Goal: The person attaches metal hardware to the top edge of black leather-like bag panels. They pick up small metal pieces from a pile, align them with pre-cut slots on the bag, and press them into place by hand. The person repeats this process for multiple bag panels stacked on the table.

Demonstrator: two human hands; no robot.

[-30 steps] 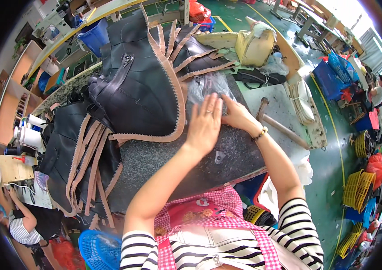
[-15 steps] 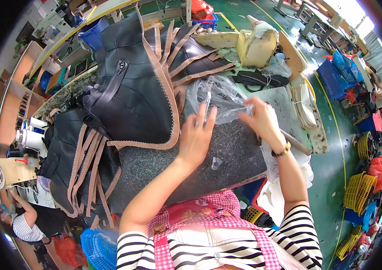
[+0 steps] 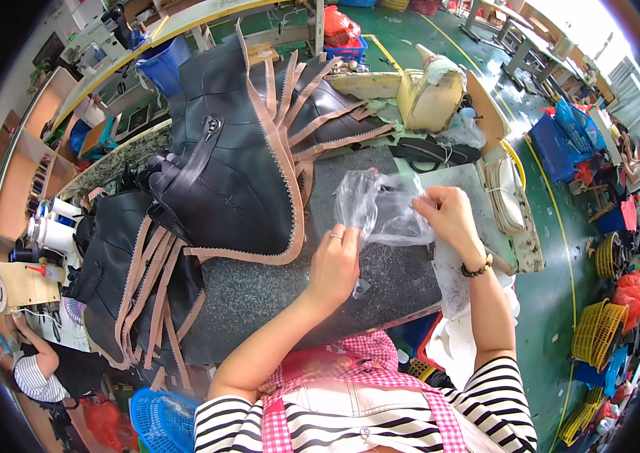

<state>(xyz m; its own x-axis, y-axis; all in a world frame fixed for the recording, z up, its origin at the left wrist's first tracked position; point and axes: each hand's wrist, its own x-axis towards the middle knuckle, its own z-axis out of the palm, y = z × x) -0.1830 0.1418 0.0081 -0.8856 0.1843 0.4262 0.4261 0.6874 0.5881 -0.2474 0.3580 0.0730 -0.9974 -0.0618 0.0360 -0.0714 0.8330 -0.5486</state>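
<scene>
A clear plastic bag (image 3: 392, 208) is stretched between my two hands over the dark speckled work surface (image 3: 282, 291). My left hand (image 3: 336, 264) pinches the bag's left side, fingers closed. On the right, my right hand (image 3: 447, 219) grips the bag's other edge between thumb and fingers. To the left lies a pile of black leather pieces (image 3: 233, 181) with tan zigzag-cut edging, the top one bearing a strap. More black pieces with long tan strips (image 3: 158, 264) hang toward the near left.
Behind the surface stand a yellowed block-shaped container (image 3: 429, 98) and a black strap bundle (image 3: 437, 153). A stack of tied pale pieces (image 3: 505, 195) lies at right. A blue basket (image 3: 163, 421) is near left. Yellow baskets (image 3: 599, 332) stand on the green floor; another person's arm (image 3: 37, 340) shows far left.
The bag has been lifted and drawn nearer, now spread between my hands. My left hand has closed on it; the right hand has moved slightly nearer and closed on its edge.
</scene>
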